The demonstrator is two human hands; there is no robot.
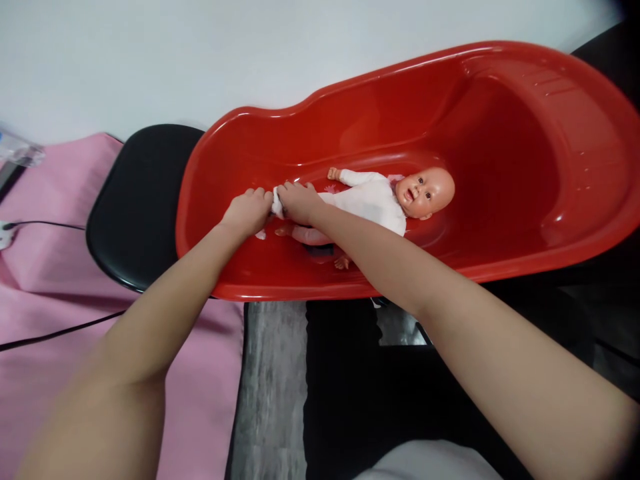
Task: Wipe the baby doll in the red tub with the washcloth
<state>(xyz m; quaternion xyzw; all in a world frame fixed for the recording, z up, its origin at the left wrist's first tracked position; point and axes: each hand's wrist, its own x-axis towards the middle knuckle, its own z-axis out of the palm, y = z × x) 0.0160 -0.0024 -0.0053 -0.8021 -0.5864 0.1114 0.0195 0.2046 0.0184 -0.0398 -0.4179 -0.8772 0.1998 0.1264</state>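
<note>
A baby doll (375, 197) in a white top lies on its back in a red baby bathtub (505, 173), its head to the right and its feet to the left. Over the doll's feet, my left hand (249, 211) and my right hand (299, 202) are side by side, fingers curled in. Both grip a small white cloth (277, 203), which shows bunched in the gap between them; most of it is hidden by my fingers. My right forearm passes in front of the doll's lower side and covers part of one leg and arm.
A black chair seat (145, 200) is under the tub's left end. Pink fabric (205, 373) spreads at the left, with a black cable (60, 330) running across it. A white wall (225, 53) stands behind; grey flooring (273, 387) shows below.
</note>
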